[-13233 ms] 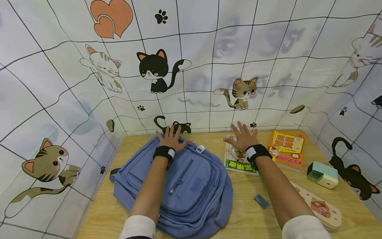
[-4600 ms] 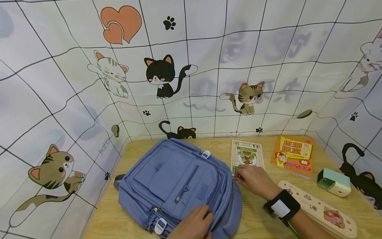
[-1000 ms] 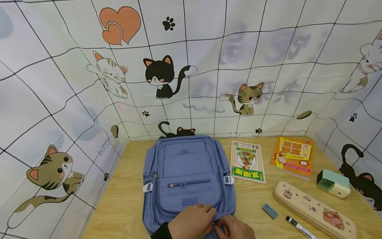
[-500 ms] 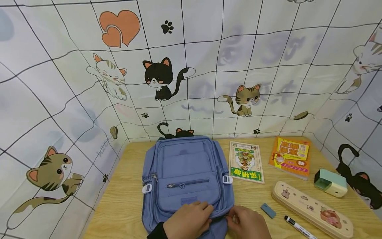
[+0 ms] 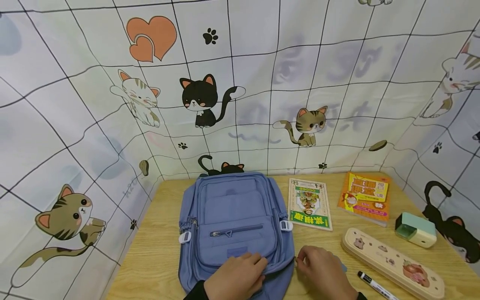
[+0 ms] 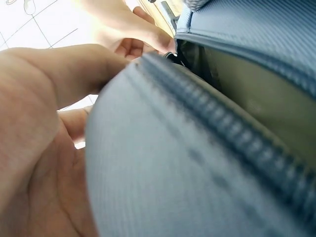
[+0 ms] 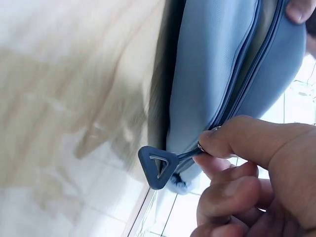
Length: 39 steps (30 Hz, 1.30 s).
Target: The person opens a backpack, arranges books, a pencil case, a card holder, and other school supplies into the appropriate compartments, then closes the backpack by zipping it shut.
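Left hand (image 5: 234,277) grips the near edge of the blue backpack (image 5: 232,212); right hand (image 5: 324,271) pinches its zipper pull (image 7: 159,166), zipper partly open.

Head overview; wrist close-ups of backpack (image 5: 232,221)

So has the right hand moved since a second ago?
Yes. The right hand, pinching the zipper pull, has shifted to the right along the backpack's near edge, toward the marker and away from the left hand.
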Tool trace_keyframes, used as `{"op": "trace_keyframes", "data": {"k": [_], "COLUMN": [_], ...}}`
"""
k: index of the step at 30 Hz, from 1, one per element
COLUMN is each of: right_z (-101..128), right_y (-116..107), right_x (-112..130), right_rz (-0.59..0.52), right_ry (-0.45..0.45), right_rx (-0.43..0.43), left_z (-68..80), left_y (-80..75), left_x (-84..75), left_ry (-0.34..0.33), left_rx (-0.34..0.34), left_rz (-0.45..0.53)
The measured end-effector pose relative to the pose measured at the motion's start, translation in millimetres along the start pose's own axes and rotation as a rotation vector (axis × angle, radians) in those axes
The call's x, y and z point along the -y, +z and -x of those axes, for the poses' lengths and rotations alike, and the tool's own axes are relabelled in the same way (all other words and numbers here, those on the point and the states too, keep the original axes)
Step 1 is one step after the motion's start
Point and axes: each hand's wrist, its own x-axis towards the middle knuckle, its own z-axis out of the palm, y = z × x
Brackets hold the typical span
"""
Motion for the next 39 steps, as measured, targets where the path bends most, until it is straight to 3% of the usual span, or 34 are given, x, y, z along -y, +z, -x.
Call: {"op": "trace_keyframes", "data": {"k": [8,19,31,39], "right_z": [-17.2,-49.1,-78.7,-91.3], "right_y": [0.9,1.5,4.6,9.4], "right_x": [-12.6,-21.9,-21.0,-21.6], "right_rz": [0.103,0.155,0.184,0.182], "right_ry": [-0.096,-0.17,-0.162,-0.196], "right_rx": [-0.075,-0.067,-0.025,-0.087], "left_z": [0.8,0.0,-0.2,0.7], "left_y": [3.7,5.1,9.4,13.6], "left_x": [1.8,1.0,1.2,1.8], "left_ry": [0.038,0.057,0.054,0.037], "left_rx": [-0.016,-0.03,-0.031,-0.016], "left_rz": [0.006,-0.031,-0.033,-0.019]}}
